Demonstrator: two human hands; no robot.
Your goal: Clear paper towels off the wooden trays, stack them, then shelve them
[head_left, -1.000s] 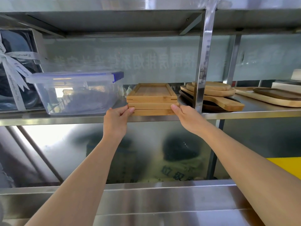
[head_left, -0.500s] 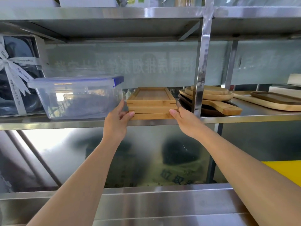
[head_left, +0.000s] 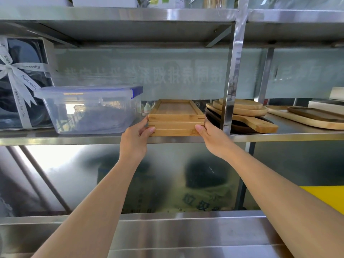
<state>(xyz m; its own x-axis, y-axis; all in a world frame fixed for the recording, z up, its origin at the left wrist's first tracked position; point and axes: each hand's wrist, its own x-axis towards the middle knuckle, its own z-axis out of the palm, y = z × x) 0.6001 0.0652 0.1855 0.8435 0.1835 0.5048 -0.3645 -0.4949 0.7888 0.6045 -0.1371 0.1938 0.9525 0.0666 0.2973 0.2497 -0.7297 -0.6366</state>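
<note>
A stack of three light wooden trays point(head_left: 176, 125) rests on the steel shelf point(head_left: 55, 139), near its front edge. My left hand point(head_left: 135, 138) grips the stack's left front corner, thumb on the bottom tray and fingers along the side. My right hand point(head_left: 214, 136) holds the right front corner the same way. No paper towels are in view.
A clear plastic box with a blue-clipped lid point(head_left: 89, 108) stands just left of the stack. A steel upright post point(head_left: 231, 71) and a pile of round wooden boards point(head_left: 242, 112) sit close on the right. Further right lie flat wooden trays point(head_left: 314, 116). Another shelf runs overhead.
Both hands have shifted from the front face to the sides of the stack, and the stack sits a little deeper on the shelf. The view has tilted slightly.
</note>
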